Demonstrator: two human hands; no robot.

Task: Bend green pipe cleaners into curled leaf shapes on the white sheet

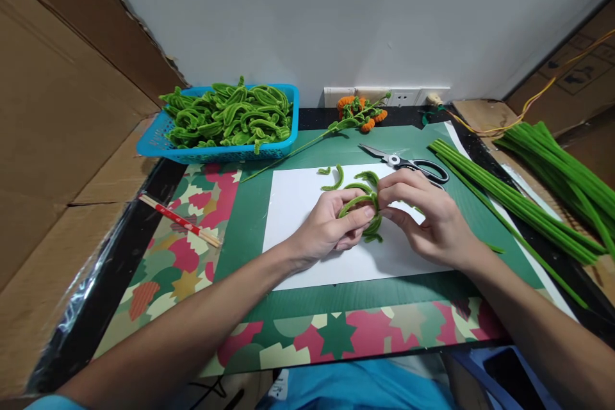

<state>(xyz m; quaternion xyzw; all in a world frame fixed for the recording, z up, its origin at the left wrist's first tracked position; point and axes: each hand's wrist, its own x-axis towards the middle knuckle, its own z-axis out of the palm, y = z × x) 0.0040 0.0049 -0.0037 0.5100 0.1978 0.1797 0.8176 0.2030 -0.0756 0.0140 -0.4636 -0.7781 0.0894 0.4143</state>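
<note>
Over a white sheet, my left hand is closed on a curved green fuzzy stem, pinched between thumb and fingers. My right hand meets it from the right, its fingertips pinching the end of the same green piece. More curved green pieces show behind and below the fingers, and I cannot tell which of them are joined. A loose curved piece and a tiny one lie on the sheet behind my left hand.
Black-handled scissors lie behind my right hand. A blue basket heaped with green pieces stands back left. An orange-and-green fuzzy sprig rests at the back. Long green stems lie right, red-wrapped chopsticks left.
</note>
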